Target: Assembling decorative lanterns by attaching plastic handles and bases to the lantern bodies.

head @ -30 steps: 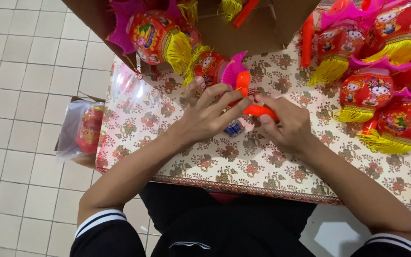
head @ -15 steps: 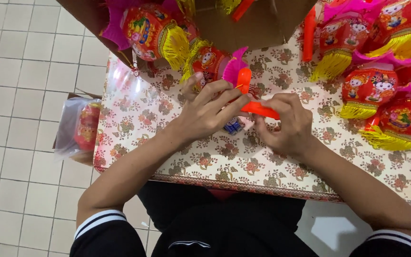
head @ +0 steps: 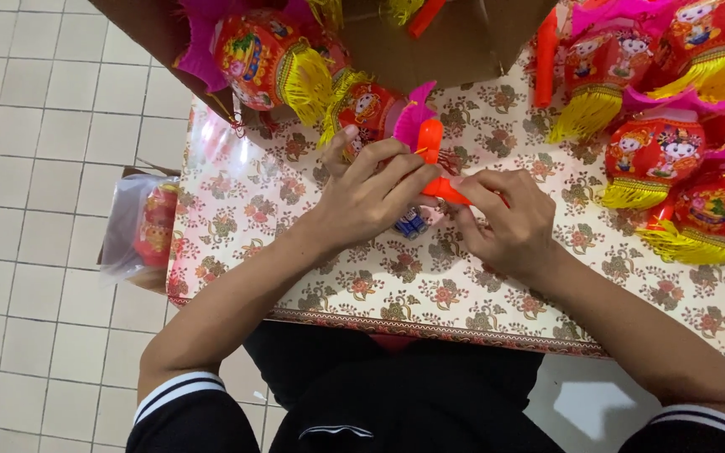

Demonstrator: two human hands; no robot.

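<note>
While pinched by both hands (head: 371, 197) (head: 505, 222), orange handle (head: 434, 164) slanting upper-left.

Open tabletop lies along the near edge of the floral-covered table (head: 463, 310) and toward its left edge. The far edge is blocked by a cardboard box (head: 455, 42) and red lanterns with yellow fringe (head: 270, 59). More lanterns (head: 673, 159) crowd the right side. A bagged lantern (head: 148, 226) stands just off the left edge.
</note>
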